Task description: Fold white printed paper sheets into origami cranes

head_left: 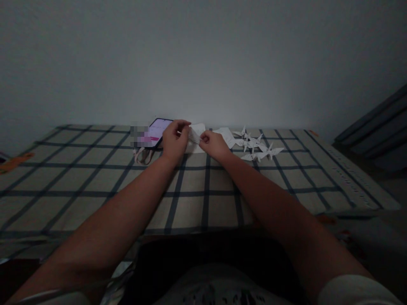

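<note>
Between my hands is a small sheet of paper with faint printed lines, raised a little off the table. My left hand pinches its left side between thumb and fingers. At its lower right corner, my right hand has its fingers closed on the same paper. More white paper lies under and behind it, partly covered by my hands. Just right of my right hand is a loose white sheet. Several folded paper cranes sit in a cluster beyond that sheet.
A smartphone with a lit screen lies left of my left hand, with a strap by its lower edge. Underneath is a checked tablecloth. A grey wall rises behind the table. Dark striped fabric hangs at the right.
</note>
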Available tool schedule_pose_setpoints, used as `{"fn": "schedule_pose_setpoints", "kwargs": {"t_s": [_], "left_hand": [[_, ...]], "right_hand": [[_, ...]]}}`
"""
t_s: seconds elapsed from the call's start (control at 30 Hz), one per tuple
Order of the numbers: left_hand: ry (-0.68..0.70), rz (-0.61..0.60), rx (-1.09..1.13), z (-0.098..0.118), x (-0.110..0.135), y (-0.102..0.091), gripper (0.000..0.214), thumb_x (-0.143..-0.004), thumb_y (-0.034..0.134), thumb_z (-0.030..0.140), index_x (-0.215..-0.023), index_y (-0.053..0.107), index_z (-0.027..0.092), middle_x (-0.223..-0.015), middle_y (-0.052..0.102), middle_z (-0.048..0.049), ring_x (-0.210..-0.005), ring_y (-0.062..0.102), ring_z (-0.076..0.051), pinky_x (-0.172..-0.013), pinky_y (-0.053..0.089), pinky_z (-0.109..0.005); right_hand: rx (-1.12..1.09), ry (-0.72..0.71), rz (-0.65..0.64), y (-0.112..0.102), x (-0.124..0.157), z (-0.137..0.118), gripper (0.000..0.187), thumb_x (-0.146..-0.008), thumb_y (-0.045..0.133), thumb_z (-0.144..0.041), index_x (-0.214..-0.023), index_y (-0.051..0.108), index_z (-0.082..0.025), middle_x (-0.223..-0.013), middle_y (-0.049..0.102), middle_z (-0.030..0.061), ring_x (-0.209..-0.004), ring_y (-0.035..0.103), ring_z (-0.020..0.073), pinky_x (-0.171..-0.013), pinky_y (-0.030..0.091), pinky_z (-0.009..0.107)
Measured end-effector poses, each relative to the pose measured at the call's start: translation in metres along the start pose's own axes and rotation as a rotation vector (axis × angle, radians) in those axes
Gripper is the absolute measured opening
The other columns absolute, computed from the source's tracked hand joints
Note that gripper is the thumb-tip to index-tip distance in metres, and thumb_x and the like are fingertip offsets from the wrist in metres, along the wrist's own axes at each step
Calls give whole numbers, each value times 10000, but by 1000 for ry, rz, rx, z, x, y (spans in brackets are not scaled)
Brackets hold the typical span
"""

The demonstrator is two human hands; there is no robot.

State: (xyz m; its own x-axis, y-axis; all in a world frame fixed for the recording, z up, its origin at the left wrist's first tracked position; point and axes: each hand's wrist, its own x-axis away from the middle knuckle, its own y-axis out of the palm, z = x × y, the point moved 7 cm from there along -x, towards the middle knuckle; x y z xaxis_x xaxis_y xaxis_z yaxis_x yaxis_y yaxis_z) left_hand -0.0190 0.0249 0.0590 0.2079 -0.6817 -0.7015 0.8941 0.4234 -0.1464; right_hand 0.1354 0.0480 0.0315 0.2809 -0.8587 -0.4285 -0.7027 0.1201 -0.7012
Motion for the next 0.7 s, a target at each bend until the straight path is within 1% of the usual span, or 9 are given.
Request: {"fn": "schedule_pose_setpoints", "kwargs": {"t_s": [0.1, 0.17, 0.23, 0.3, 0.37, 0.43, 0.5, 0.57, 0.7], "left_hand": [[-269, -51, 222, -23, 2, 11, 88, -791, 605, 240, -858, 629, 187, -739, 598, 1, -608, 547, -116, -530, 422, -219], [-453, -88, 375, -36, 6, 20, 187, -790, 651, 343, -882, 620, 183, -795, 620, -19, -606, 567, -120, -497, 430, -219], [-626, -138, 556, -42, 10, 28, 356, -799, 657, 503, -947, 614, 182, -933, 659, -70, -714, 638, -152, -567, 506, -248], [-754, -199, 731, -40, 14, 34, 529, -799, 595, 662, -1031, 603, 187, -1033, 673, -116, -868, 681, -209, -700, 567, -311], [-786, -260, 860, -31, 14, 37, 647, -800, 504, 756, -1110, 597, 197, -1059, 684, -135, -989, 681, -259, -809, 577, -370], [-745, -297, 934, -21, 12, 37, 653, -844, 425, 743, -1189, 595, 215, -1085, 696, -121, -1075, 662, -281, -867, 569, -404], [-724, -286, 961, -18, 10, 35, 574, -883, 423, 645, -1200, 605, 202, -1101, 705, -112, -1113, 650, -288, -903, 558, -410], [-716, -264, 987, -19, 10, 33, 505, -881, 444, 544, -1187, 613, 179, -1130, 705, -115, -1128, 645, -293, -934, 545, -416], [-717, -260, 1005, -24, 10, 34, 469, -849, 459, 463, -1178, 609, 164, -1149, 704, -118, -1144, 642, -304, -980, 520, -444]], "right_hand": [[-172, 76, 181, -14, -3, 14, 128, -807, 567, -241, -886, 629, -162, -811, 678, 34, -756, 632, 159, -728, 468, 285], [-256, 71, 285, -25, -4, 16, 107, -833, 556, -246, -893, 604, -172, -833, 671, 30, -774, 633, 152, -745, 480, 284], [-314, -2, 328, -34, -3, 10, 110, -868, 539, -271, -907, 590, -182, -885, 675, 36, -823, 635, 150, -778, 489, 284], [-303, -132, 281, -36, -1, -3, 121, -889, 528, -277, -923, 599, -186, -935, 683, 45, -887, 635, 161, -815, 490, 295], [-207, -285, 155, -30, 3, -19, 105, -862, 546, -207, -931, 622, -180, -985, 692, 58, -969, 627, 180, -903, 466, 323], [-123, -372, 37, -20, 6, -27, 118, -850, 545, -169, -931, 629, -175, -1007, 694, 68, -1006, 622, 198, -934, 451, 339], [-90, -360, -18, -13, 7, -26, 128, -845, 540, -153, -936, 629, -172, -1034, 692, 78, -1021, 620, 205, -947, 446, 347], [-71, -328, -46, -9, 6, -22, 144, -821, 547, -128, -933, 626, -171, -1057, 685, 81, -1039, 613, 210, -955, 444, 351], [-59, -284, -47, -9, 5, -17, 206, -801, 587, -147, -1003, 618, -172, -1101, 665, 84, -1065, 600, 214, -955, 448, 359]]}}
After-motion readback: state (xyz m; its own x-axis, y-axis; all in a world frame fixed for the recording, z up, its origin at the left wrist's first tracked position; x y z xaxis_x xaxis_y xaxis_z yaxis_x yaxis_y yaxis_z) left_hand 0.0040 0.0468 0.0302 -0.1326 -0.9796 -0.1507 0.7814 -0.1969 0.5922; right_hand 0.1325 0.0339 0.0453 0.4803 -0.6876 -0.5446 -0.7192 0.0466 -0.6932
